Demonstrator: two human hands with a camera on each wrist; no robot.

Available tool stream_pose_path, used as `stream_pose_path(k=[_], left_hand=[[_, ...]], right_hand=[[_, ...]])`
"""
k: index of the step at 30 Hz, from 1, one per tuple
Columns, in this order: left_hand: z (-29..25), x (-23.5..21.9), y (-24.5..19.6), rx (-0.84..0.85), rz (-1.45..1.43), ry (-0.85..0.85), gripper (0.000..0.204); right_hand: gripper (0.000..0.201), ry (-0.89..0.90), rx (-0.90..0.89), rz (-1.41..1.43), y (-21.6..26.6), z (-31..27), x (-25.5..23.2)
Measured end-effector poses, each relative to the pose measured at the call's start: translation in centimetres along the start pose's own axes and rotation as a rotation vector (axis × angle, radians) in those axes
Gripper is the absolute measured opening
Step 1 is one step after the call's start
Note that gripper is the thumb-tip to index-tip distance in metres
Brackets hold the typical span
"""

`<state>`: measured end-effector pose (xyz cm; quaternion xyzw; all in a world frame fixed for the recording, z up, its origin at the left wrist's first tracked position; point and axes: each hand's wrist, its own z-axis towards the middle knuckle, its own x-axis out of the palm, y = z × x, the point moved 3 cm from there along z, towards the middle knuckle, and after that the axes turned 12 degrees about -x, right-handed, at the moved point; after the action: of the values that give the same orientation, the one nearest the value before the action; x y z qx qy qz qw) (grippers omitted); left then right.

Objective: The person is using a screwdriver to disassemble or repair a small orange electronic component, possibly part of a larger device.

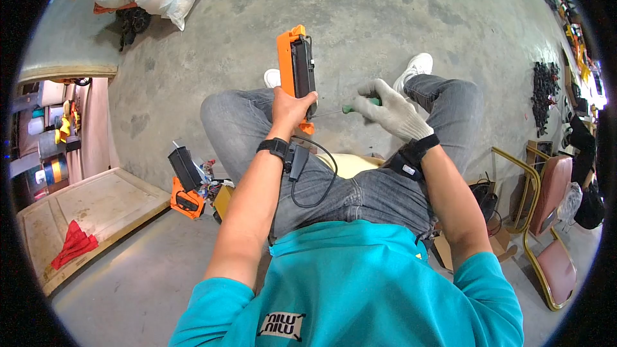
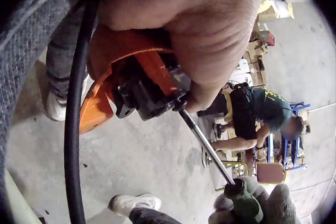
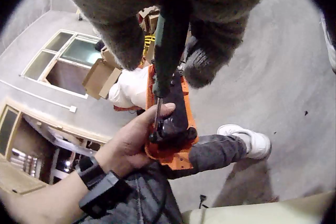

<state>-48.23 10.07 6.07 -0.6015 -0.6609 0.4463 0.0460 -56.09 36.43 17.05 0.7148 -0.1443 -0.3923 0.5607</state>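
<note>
Left hand [image 1: 290, 110]: bare fingers curled round the lower end of an orange-and-black device [image 1: 295, 71], held upright over the lap, thumb across its black side. Right hand [image 1: 393, 112], gloved: fingers bent around the green handle of a screwdriver [image 1: 348, 109], shaft angled toward the device's lower end beside the left thumb; tip contact appears likely, though the seating is too small to confirm.
</note>
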Motion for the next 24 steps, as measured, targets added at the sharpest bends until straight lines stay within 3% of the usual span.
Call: stream_pose_path(k=[2, 6, 8, 9, 11, 12, 14, 15, 17, 24], left_hand=[[-0.2, 0.0, -0.1, 0.026, -0.026, 0.004, 0.072], [-0.5, 0.0, -0.4, 0.009, -0.079, 0.037, 0.070], [-0.8, -0.1, -0.6, 0.005, -0.072, 0.040, 0.071], [-0.7, -0.2, -0.7, -0.001, -0.064, 0.043, 0.071], [-0.2, 0.1, -0.2, 0.011, -0.060, 0.032, 0.072], [-0.1, 0.2, -0.1, 0.022, -0.054, 0.023, 0.073], [0.2, 0.2, 0.3, 0.017, -0.040, 0.019, 0.073], [0.2, 0.1, 0.4, 0.013, -0.026, 0.014, 0.074], [0.1, -0.1, 0.4, 0.026, -0.028, 0.015, 0.075], [-0.2, 0.0, -0.2, 0.064, -0.082, 0.007, 0.073]], right_hand=[[0.035, 0.074, 0.340, 0.155, 0.2, 0.0, -0.1], [0.036, 0.171, 0.367, 0.196, 0.8, 0.1, -0.8], [0.038, 0.122, 0.199, 0.149, 1.1, 0.2, -0.8], [0.038, 0.122, 0.197, 0.147, 0.3, 0.1, -0.6], [0.039, 0.015, -0.034, 0.046, -1.3, 0.0, -0.3], [0.039, 0.015, -0.035, 0.045, -0.7, 0.0, -0.2], [0.037, 0.014, 0.141, 0.082, 0.3, -0.3, 0.0], [0.037, 0.014, 0.138, 0.078, 0.7, -0.1, -0.4], [0.038, 0.136, 0.436, 0.237, 0.6, 0.0, -0.7], [0.042, 0.068, 0.094, 0.151, -0.5, -0.1, -0.5]])
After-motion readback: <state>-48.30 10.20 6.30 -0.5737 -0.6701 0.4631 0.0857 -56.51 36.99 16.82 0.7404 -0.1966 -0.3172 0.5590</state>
